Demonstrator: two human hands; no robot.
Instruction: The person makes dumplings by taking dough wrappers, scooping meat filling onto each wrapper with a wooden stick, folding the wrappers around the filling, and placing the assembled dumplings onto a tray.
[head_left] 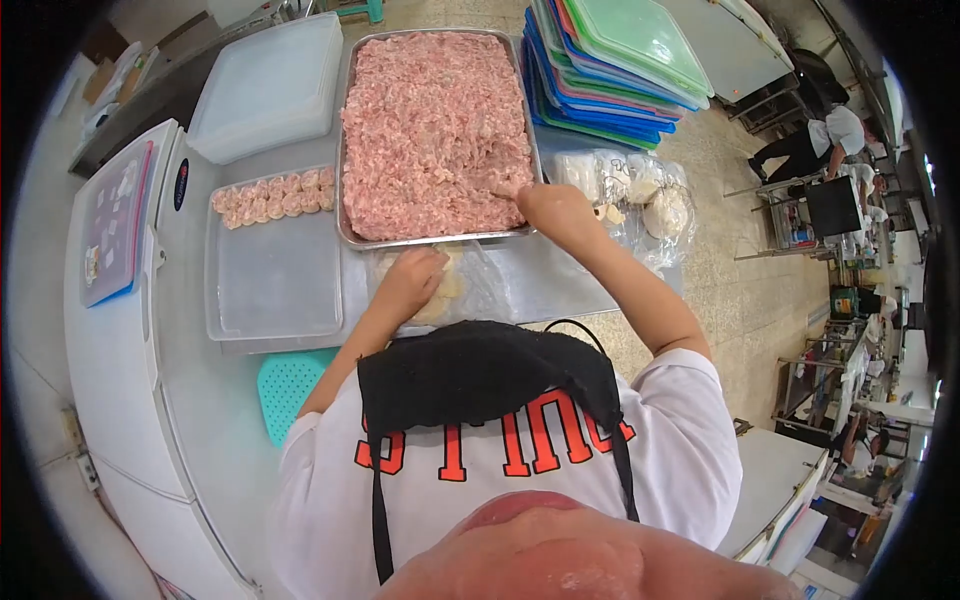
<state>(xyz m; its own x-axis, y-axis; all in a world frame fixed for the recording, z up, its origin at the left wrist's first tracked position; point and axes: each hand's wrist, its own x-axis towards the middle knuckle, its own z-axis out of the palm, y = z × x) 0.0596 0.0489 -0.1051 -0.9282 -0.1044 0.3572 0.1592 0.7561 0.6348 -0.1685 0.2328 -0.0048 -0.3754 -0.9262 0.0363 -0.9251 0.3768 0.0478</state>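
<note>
A large metal tray (344, 180) full of pink minced meat (430, 120) lies in front of me. My right hand (553, 210) reaches over the tray's near right corner, with its fingertips at the edge of the meat. What it holds is hidden. My left hand (408, 281) is curled over a pile of pale dumpling wrappers (452, 287) lying on clear plastic just below the tray. To the left, a clear plastic tray (275, 290) carries one row of finished dumplings (275, 197) along its far edge.
A white lidded box (270, 85) sits at the far left and a stack of coloured lids (610, 70) at the far right. Bags of wrappers (640, 195) lie to the right, and a teal mat (285, 385) near my left elbow. Other people work at the far right.
</note>
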